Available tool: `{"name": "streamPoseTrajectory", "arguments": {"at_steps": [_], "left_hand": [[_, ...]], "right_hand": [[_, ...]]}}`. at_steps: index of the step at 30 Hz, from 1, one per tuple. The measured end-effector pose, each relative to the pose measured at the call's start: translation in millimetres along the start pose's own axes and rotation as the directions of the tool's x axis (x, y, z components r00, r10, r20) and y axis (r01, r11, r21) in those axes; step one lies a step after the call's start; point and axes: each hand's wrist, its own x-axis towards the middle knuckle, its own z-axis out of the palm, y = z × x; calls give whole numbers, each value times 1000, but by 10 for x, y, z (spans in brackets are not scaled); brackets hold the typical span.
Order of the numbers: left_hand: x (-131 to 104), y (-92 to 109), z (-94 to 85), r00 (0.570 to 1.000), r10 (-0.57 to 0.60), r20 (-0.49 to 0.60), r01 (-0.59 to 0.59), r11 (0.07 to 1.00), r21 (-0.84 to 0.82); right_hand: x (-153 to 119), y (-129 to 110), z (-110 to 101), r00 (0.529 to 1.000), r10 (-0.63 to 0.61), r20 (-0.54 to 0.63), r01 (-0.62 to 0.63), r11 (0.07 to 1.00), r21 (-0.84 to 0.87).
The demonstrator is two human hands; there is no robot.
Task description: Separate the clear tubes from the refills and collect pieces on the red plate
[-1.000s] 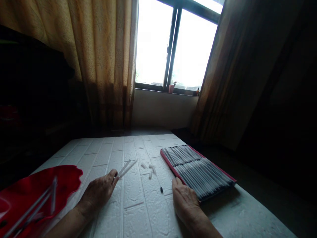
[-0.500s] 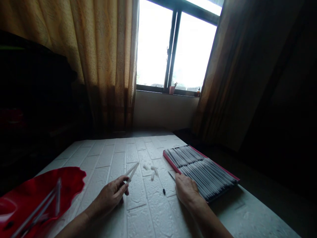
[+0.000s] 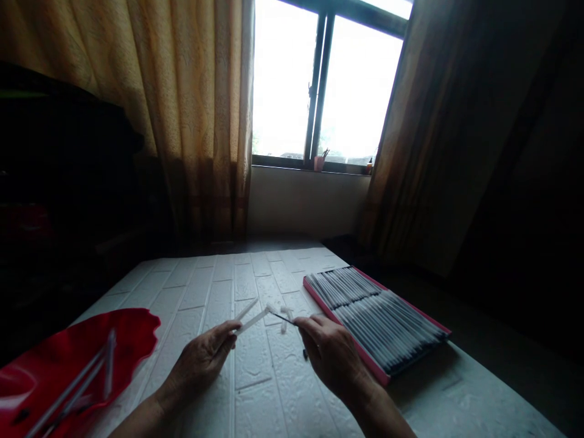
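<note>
My left hand (image 3: 205, 353) pinches two pale translucent tubes (image 3: 253, 320) that spread apart toward the middle of the table. My right hand (image 3: 331, 350) is closed on a thin dark stick (image 3: 283, 317), whose tip meets the end of the lower tube. Small clear pieces (image 3: 285, 322) lie on the table behind the stick. A small black piece (image 3: 305, 353) rests beside my right fingers, partly hidden. Right of my right hand sits a red-edged box (image 3: 319, 300) filled with two rows of grey-white sticks (image 3: 374, 316).
A red wavy-edged dish (image 3: 132, 328) with several long clear tubes (image 3: 68, 389) stands at the left on the white brick-patterned table (image 3: 182, 298). Behind are curtains (image 3: 201, 121) and a window, with a pink cup (image 3: 319, 163) on its sill.
My right hand has moved left and away from the box's edge, bringing the dark stick to the tube end. The tubes in my left hand are spread wider apart.
</note>
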Motion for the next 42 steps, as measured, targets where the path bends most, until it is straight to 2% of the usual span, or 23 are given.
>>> {"name": "streamPoseTrajectory", "arguments": {"at_steps": [10,15,19,21,24,27,29,31,33,35,37,39,42], "left_hand": [[4,-17,-1,997,79,-23,-77,995,67],[11,-38,-29,972,227,-60,-213,960,183],[26,29,-75,940,339,-41,-312,901,300],[23,66,-72,935,354,-38,-330,902,278],[4,77,-16,938,344,-41,-335,930,153],[-11,48,70,972,234,-11,-234,970,-60],[-5,31,118,995,90,33,-78,959,-272],[15,32,142,996,-45,80,78,868,-489],[44,47,136,985,-129,114,172,741,-649],[75,64,107,974,-167,150,223,639,-736],[100,70,74,964,-191,186,263,570,-778],[115,59,55,955,-209,208,289,524,-801],[121,33,60,944,-235,231,320,487,-812]], "right_hand": [[-48,-5,-72,1000,-4,6,4,998,-70],[-11,-12,-206,995,-10,97,22,991,-131],[85,-4,-393,974,-70,214,111,977,-184],[160,-37,-442,962,-107,251,155,972,-179],[291,-151,-435,939,-164,302,211,969,-127],[432,-293,-436,941,-187,282,209,977,-50],[522,-349,-488,976,-150,155,146,989,35],[587,-343,-556,998,-65,-12,66,988,138],[602,-274,-574,993,37,-108,-14,980,198],[547,-160,-498,992,106,-64,-93,979,181],[431,-35,-332,985,138,107,-149,984,103],[283,68,-132,943,187,275,-207,977,45],[99,146,108,897,224,382,-231,973,-29]]}}
